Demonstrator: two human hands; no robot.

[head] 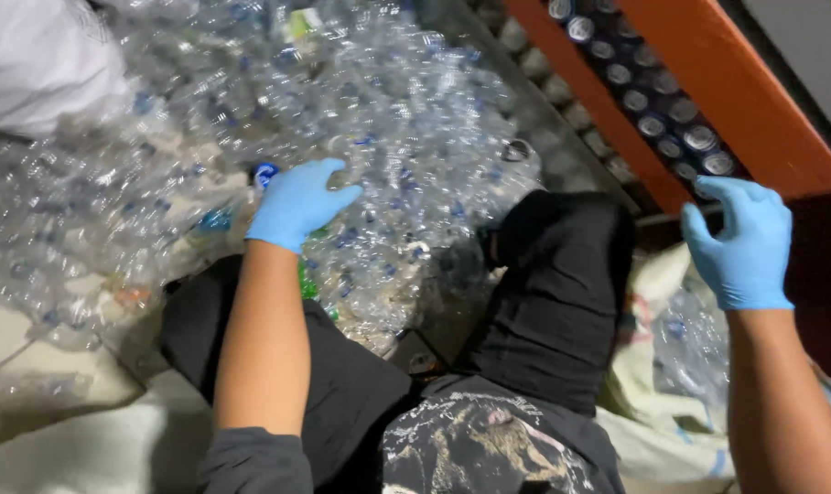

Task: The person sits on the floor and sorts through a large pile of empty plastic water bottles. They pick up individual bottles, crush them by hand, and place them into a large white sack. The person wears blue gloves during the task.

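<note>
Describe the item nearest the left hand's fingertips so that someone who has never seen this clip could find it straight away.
Start at the big heap of clear crushed plastic bottles filling the upper left of the view. The left hand, in a blue glove, reaches into its near edge. Just left of the fingers sits a blue can, the one solid, saturated blue thing among see-through plastic.

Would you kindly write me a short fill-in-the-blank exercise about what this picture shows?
1. Both hands wear gloves of the colour ____.
2. The left hand reaches into a heap of clear plastic ____.
3. The right hand is raised, holding ____, above a white sack.
4. Near the right hand, an orange rack holds rows of ____.

Missing words: blue; bottles; nothing; cans
</note>
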